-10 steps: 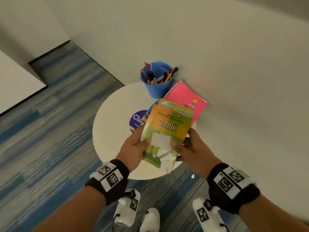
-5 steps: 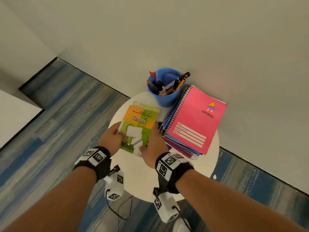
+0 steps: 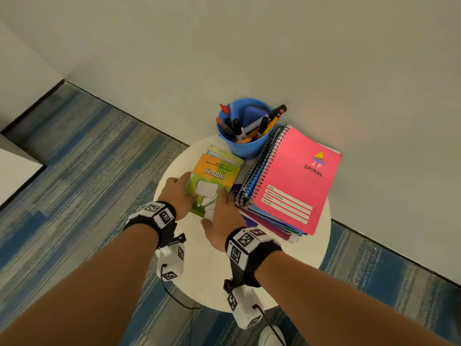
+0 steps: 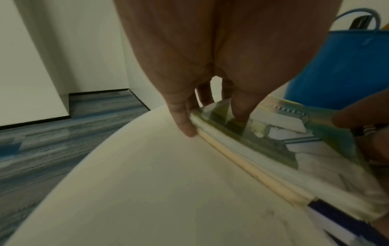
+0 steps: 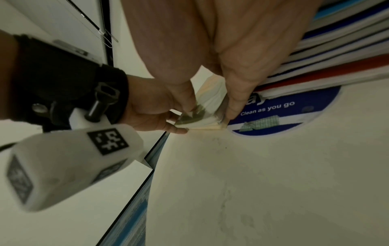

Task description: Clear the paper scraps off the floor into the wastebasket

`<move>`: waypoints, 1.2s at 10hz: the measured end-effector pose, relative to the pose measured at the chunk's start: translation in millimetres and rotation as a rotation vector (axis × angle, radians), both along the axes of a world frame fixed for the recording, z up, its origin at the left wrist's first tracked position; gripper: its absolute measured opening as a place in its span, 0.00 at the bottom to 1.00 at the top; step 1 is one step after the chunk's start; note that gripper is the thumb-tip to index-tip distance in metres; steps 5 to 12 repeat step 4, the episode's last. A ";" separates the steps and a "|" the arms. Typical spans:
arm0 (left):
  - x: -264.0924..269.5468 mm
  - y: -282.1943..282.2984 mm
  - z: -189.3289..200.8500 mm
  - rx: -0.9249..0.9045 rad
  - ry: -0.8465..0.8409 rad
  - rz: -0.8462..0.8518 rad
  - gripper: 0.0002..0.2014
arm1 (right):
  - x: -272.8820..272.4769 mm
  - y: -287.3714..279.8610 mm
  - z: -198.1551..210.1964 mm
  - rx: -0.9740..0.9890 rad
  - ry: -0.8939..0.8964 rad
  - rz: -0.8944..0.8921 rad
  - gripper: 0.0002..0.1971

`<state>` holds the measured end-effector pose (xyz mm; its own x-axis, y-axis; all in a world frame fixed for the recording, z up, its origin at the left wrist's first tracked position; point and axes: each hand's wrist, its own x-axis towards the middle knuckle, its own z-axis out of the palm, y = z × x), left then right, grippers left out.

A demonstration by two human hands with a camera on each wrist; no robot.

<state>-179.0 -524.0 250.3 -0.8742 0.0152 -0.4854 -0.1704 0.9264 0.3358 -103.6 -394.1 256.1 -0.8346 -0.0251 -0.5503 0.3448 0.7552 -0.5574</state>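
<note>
A stack of thin booklets, topped by an orange and green "Tennis" booklet (image 3: 217, 173), lies on the round white table (image 3: 207, 275). My left hand (image 3: 185, 186) grips its left edge, thumb on the cover and fingers along the side (image 4: 185, 123). At the near right corner, my right hand (image 3: 222, 203) pinches the stack (image 5: 202, 116). White patches (image 3: 207, 188) show on the cover; I cannot tell whether they are loose paper or print. No wastebasket is in view.
A blue cup of pens (image 3: 245, 131) stands at the table's back. A pile of spiral notebooks with a pink one (image 3: 296, 178) on top fills the right side, over a blue "Clean as you go" sticker (image 5: 284, 106). Striped blue carpet (image 3: 74, 171) surrounds the table; the wall is close behind.
Both hands have lowered the Tennis booklets from mid-air onto the table, left of the notebooks. The view has swung right, bringing the whole pink notebook into sight.
</note>
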 end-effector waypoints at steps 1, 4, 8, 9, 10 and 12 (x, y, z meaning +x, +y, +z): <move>-2.2 -1.9 -1.0 -0.017 -0.007 -0.042 0.28 | -0.3 2.4 -0.5 0.091 0.019 0.094 0.40; 1.1 2.7 12.1 -0.066 0.045 0.020 0.32 | -9.6 28.2 40.9 0.076 0.025 0.101 0.18; 1.1 2.7 12.1 -0.066 0.045 0.020 0.32 | -9.6 28.2 40.9 0.076 0.025 0.101 0.18; 1.1 2.7 12.1 -0.066 0.045 0.020 0.32 | -9.6 28.2 40.9 0.076 0.025 0.101 0.18; 1.1 2.7 12.1 -0.066 0.045 0.020 0.32 | -9.6 28.2 40.9 0.076 0.025 0.101 0.18; 1.1 2.7 12.1 -0.066 0.045 0.020 0.32 | -9.6 28.2 40.9 0.076 0.025 0.101 0.18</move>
